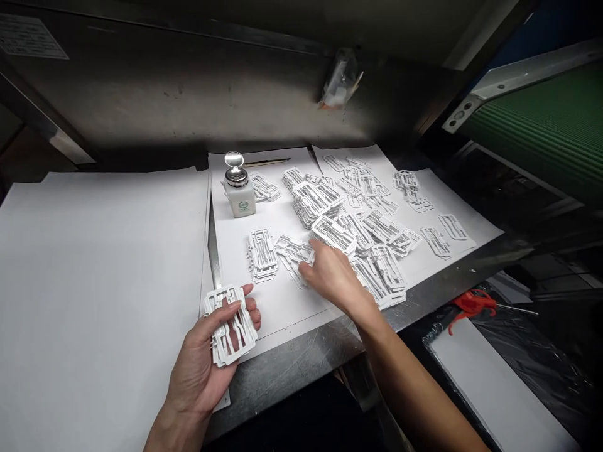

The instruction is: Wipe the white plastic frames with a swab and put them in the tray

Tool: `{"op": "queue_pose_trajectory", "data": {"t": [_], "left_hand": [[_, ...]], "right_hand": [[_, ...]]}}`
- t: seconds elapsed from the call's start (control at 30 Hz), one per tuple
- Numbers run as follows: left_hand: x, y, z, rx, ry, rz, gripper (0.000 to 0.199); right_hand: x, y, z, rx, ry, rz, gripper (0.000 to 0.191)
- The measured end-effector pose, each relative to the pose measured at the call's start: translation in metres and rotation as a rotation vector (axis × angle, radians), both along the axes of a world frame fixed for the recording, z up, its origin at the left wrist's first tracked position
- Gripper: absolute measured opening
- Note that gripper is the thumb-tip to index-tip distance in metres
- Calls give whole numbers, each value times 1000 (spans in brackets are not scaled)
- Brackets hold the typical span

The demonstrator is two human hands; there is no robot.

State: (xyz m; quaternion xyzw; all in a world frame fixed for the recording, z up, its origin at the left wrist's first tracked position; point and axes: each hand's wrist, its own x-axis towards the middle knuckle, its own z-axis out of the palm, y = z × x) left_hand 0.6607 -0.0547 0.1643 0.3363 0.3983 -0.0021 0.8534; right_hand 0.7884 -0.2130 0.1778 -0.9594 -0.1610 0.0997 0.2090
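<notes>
My left hand [211, 345] holds a small stack of thin white plastic frames [233, 326] with slender parts inside them, thumb pressed on top and fingers curled behind. Over the paper, my right hand [332, 273] is curled, thumb and index finger at the right end of a loose white plastic frame [293, 248]; its other fingertips are hidden. Just left of that lies a neat pile of frames [262, 251]. A taller stack of frames [315, 198] rises behind my right hand. Many more frames [379, 270] lie in an overlapping heap to its right.
A pump-top bottle [242, 199] with its metal lid up stands on the paper, a dark thin tool [267, 161] behind it. White sheets [98, 282] cover the metal bench [301, 361]. A red air gun [473, 304] lies at the right, and a plastic bag [340, 81] hangs on the back wall.
</notes>
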Motion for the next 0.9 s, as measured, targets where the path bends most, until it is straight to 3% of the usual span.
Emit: {"op": "queue_pose_trajectory", "data": {"t": [0.13, 0.23, 0.37, 0.47, 0.6, 0.73, 0.83, 0.9], "left_hand": [[0, 0, 1, 21, 7, -31, 36], [0, 1, 0, 27, -16, -24, 34], [4, -1, -2, 54, -22, -70, 38], [7, -6, -2, 81, -52, -109, 41], [9, -18, -3, 152, -82, -111, 42], [6, -25, -7, 204, -165, -79, 36], [1, -23, -9, 232, -143, -60, 35], [-3, -20, -9, 241, -129, -72, 35]], "right_hand": [[15, 14, -1, -70, 13, 43, 7], [16, 16, -4, -100, -12, 50, 12], [7, 6, 1, -101, -39, 41, 18], [-8, -6, 12, -68, -20, 34, 13], [-40, -14, 19, 84, 130, 70, 19], [-70, -17, 12, 230, 250, 103, 35], [-74, -26, 10, 440, 460, 77, 52], [-69, -32, 12, 595, 535, 8, 47]]}}
